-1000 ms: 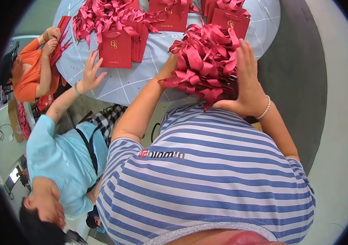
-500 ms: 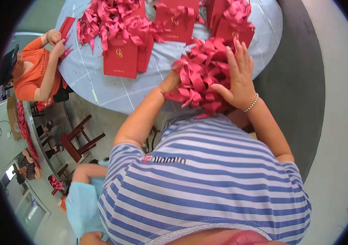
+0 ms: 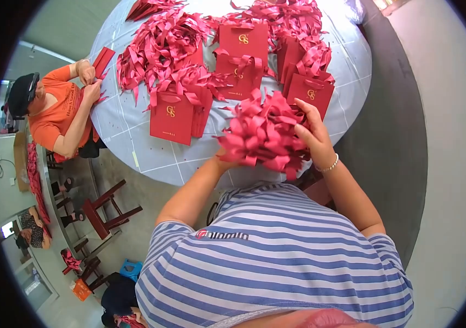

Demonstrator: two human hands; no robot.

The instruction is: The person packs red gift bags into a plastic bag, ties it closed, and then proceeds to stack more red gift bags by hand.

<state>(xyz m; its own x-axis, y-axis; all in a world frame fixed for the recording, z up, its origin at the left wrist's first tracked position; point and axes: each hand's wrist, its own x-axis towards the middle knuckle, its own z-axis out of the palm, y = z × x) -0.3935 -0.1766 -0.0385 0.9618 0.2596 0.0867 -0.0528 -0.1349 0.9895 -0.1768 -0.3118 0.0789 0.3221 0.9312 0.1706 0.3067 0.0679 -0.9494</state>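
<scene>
A thick bundle of red paper gift bags with ribbon handles [image 3: 266,134] is in front of my body at the table's near edge; its looped ribbons hide most of the bags. My left hand [image 3: 227,158] grips the bundle's left side, its fingers hidden behind the ribbons. On the right side, my right hand [image 3: 317,136] lies against the ribbons, thumb and fingers stretched and apart. Just beyond stand more red gift bags [image 3: 171,119] with gold lettering, and another red bag [image 3: 310,94] is near my right fingertips.
A round table [image 3: 134,131] with a pale cover carries piles of red ribbon [image 3: 164,46] and bags. At its left, a person in an orange shirt [image 3: 52,117] handles a red strip. A dark red stool [image 3: 104,210] stands on the floor; other people sit farther left.
My right hand has gone from flat and raised over the bundle to its right side, with the fingers lower. The view has tilted, showing more of the table's far side.
</scene>
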